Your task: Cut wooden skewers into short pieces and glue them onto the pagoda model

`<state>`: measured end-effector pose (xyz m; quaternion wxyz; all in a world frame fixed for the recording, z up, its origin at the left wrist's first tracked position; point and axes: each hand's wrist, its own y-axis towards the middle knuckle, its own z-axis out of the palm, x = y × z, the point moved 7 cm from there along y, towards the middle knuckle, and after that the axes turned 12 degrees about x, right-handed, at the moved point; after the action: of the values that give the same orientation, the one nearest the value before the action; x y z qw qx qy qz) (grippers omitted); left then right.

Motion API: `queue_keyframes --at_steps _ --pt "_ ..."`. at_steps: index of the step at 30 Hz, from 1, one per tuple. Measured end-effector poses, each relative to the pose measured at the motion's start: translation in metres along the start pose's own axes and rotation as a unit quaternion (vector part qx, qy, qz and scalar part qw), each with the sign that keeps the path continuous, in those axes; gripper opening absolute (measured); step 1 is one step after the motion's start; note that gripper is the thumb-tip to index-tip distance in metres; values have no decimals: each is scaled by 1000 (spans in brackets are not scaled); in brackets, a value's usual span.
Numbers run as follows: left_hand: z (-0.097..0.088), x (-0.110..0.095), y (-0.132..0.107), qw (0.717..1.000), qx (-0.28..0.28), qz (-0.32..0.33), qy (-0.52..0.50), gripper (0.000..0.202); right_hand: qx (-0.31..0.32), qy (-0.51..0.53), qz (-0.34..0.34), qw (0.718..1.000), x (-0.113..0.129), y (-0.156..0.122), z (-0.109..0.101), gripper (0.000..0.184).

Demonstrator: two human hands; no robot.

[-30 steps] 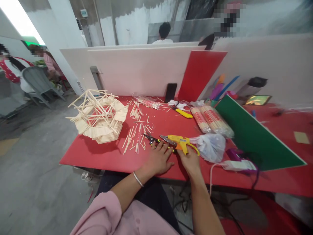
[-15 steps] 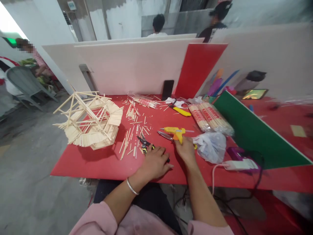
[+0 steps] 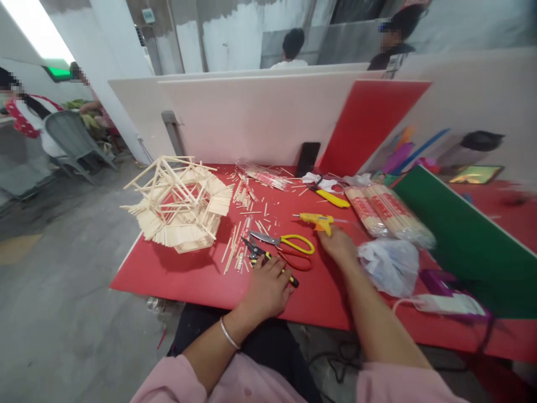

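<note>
My right hand (image 3: 339,246) grips the handle of a yellow glue gun (image 3: 315,220), held a little above the red table (image 3: 176,274) with its nozzle pointing left. My left hand (image 3: 266,285) lies on the table, fingers resting on black-and-yellow pliers (image 3: 263,259). Yellow-handled scissors (image 3: 289,244) lie uncovered between the two hands. To the left stands a stick-built model (image 3: 180,204). Loose wooden sticks (image 3: 239,235) are scattered between the model and the scissors.
Bundles of sticks in wrappers (image 3: 388,212), a plastic bag (image 3: 390,263), a yellow cutter (image 3: 333,197) and a dark phone (image 3: 307,159) lie on the table. A green board (image 3: 461,235) leans at right, white and red panels (image 3: 260,117) stand behind. People sit beyond the panels and at far left.
My right hand has lifted the glue gun up and away to the right, uncovering the scissors. My left hand stayed on the pliers.
</note>
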<state>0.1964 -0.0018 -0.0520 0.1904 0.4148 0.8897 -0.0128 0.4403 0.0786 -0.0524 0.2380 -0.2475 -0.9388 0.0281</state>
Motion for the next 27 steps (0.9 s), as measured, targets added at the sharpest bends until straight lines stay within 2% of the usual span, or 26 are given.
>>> queue_keyframes --at_steps 3,5,7,9,12,16,18,20,24,27 --pt "0 0 -2 1000 -9 7 -10 38 -13 -30 -19 999 5 12 -10 39" --pt "-3 1 -5 1000 -14 13 -23 37 -33 -45 -45 997 15 3 -10 42" --pt "-8 2 -12 999 -19 22 -39 32 -55 -44 -90 993 26 -19 -2 47" --pt "-19 6 -23 997 -39 27 -58 27 -72 0 -200 977 44 -53 10 49" --pt "-46 23 -50 989 -119 3 -92 22 -38 53 -284 957 57 -100 39 48" --pt "-84 69 -99 954 -256 -101 -115 20 -36 72 -285 955 63 -133 59 47" --pt "-97 98 -126 925 -322 -171 -108 19 -43 69 -297 951 68 -139 61 46" --pt "-103 130 -150 889 -366 -252 -111 19 -42 67 -319 945 76 -143 61 44" --pt "-108 186 -180 827 -410 -366 -120 20 -42 68 -337 938 93 -148 57 42" --pt "-113 216 -192 777 -434 -437 -129 23 -36 80 -331 940 101 -150 55 42"
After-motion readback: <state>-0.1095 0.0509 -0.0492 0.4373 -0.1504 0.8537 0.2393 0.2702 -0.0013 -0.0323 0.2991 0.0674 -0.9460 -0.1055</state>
